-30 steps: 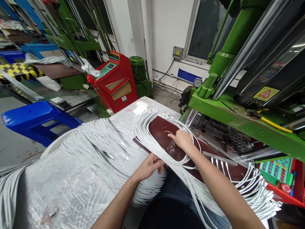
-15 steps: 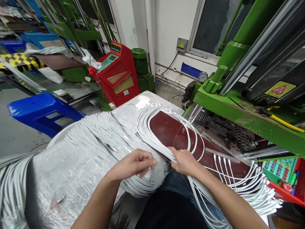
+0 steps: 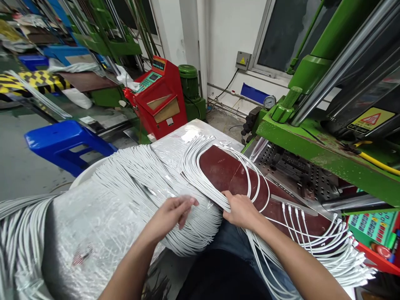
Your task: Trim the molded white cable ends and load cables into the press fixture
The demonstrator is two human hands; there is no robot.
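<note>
Our right hand (image 3: 242, 210) gripped thin white bendy cables (image 3: 204, 181) by a flat dark-red board (image 3: 225, 171). Our left hand (image 3: 175, 212) curled loosely over a white cable pile (image 3: 193, 229). A big green metal machine (image 3: 312, 146) stood close.

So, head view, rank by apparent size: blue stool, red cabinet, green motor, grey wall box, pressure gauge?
1. Red cabinet and blue stool, too close to rank
2. Green motor
3. Grey wall box
4. Pressure gauge
</note>
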